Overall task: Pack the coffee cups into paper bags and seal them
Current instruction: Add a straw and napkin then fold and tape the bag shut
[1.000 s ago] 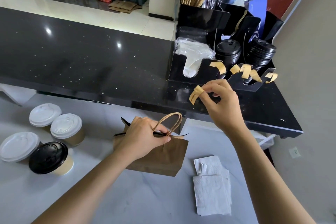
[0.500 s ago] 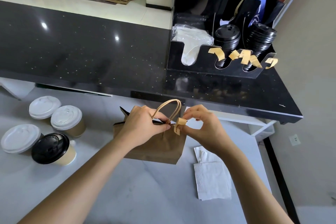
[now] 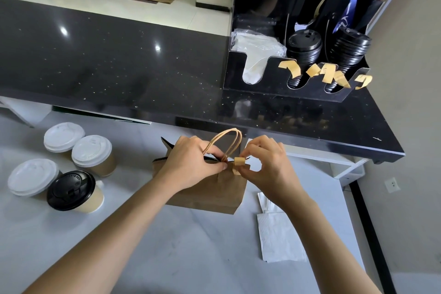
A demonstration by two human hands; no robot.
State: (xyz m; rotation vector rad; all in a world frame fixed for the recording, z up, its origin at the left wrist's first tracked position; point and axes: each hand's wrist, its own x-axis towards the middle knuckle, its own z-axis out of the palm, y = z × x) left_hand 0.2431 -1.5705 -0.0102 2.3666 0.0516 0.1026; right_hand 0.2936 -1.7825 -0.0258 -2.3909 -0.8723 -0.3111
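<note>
A brown paper bag [image 3: 210, 191] with twisted paper handles [image 3: 224, 143] stands on the white marble table [image 3: 167, 246]. My left hand [image 3: 191, 164] pinches the bag's top edge closed below the handles. My right hand [image 3: 267, 164] pinches a curled strip of brown tape [image 3: 239, 162] against the bag's top right edge. Left of the bag stand several lidded coffee cups: three with white lids [image 3: 91, 150] and one with a black lid [image 3: 71, 190]. What is inside the bag is hidden.
A raised black counter [image 3: 119, 67] runs behind the table. On it sits a black organizer [image 3: 298, 88] with black lids, plastic-wrapped items and more tape strips [image 3: 290, 67] stuck on its front. White napkins [image 3: 279, 238] lie right of the bag.
My right hand brought the tape strip down from near the organizer to the bag's top edge. My left hand has kept its pinch on the bag's top throughout.
</note>
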